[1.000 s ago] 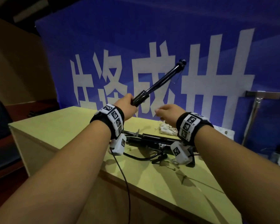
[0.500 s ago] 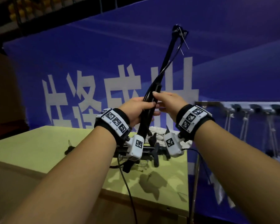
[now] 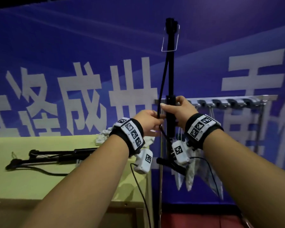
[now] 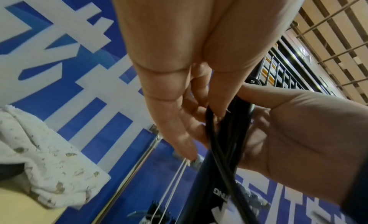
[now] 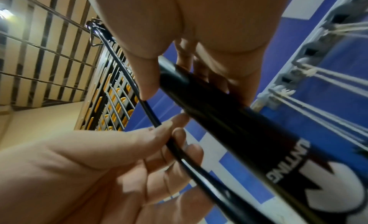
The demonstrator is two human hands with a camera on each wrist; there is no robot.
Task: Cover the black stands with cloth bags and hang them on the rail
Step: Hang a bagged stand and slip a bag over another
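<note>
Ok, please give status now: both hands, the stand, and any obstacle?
Right hand grips upright black stand. Left hand pinches its black cable. No cloth bag on it yet. Rail just behind, bags already hanging.

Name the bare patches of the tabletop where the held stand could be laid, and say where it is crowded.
Bare: the table's near strip, in front of the lying stands, and the far-left surface behind them. Crowded: the far right corner, with the cloth bags.

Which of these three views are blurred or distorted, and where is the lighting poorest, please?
Head view: dim, wide-angle bending at the edges, yet the upright black stand and rail read sharply. Left wrist view: blue banner smeared, left hand looming large. Right wrist view: right hand soft, rail blurred.
</note>
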